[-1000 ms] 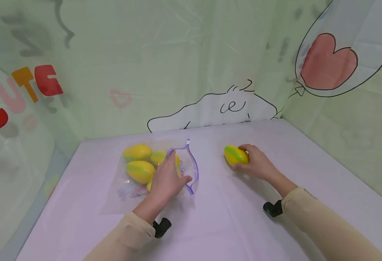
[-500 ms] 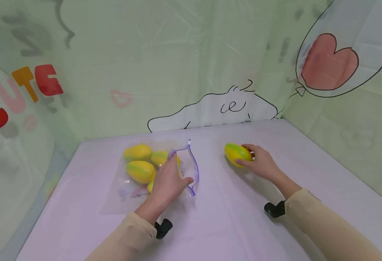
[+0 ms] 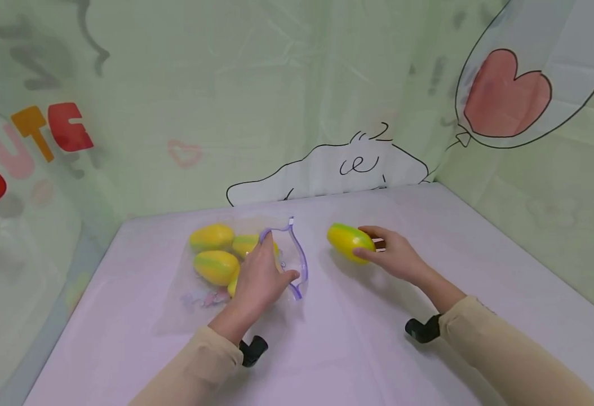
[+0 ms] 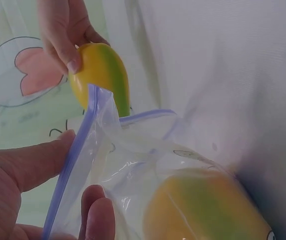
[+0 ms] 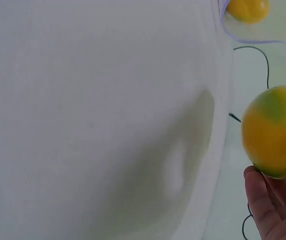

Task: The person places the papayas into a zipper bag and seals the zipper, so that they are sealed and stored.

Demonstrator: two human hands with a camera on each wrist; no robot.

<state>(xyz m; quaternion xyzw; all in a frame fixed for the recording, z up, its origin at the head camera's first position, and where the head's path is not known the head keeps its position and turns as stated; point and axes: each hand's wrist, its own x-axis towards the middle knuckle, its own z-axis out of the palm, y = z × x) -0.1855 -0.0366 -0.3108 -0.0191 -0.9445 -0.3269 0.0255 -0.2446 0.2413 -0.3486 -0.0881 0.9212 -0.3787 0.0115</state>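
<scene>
Four or more fruits bagged, one held outside, the mouth unsealed

From my end, the loose fruit (image 3: 345,242), yellow with a green streak, is in the grasp of my right hand (image 3: 395,254); it sits to the right of the bag's mouth and apart from it, and judging by its shadow I take it to be raised off the table (image 3: 337,361); thumb and fingers hold the end nearer the wrist.

My left hand (image 3: 261,279) grips the upper lip of the clear zip bag (image 3: 175,313); the left wrist view shows the thumb against the purple strip (image 4: 69,162) and two fingertips on its other side, so the mouth gapes toward the right.

As for progress, I count at least four bagged fruits (image 3: 217,268), yellow and green like the loose one; the left hand covers part of the bag, so I cannot tell whether another lies beneath it; what I judge to be left is the single fruit outside and the unsealed strip; that one is the only fruit I can see out of the bag, so I would call the work well advanced.
</scene>
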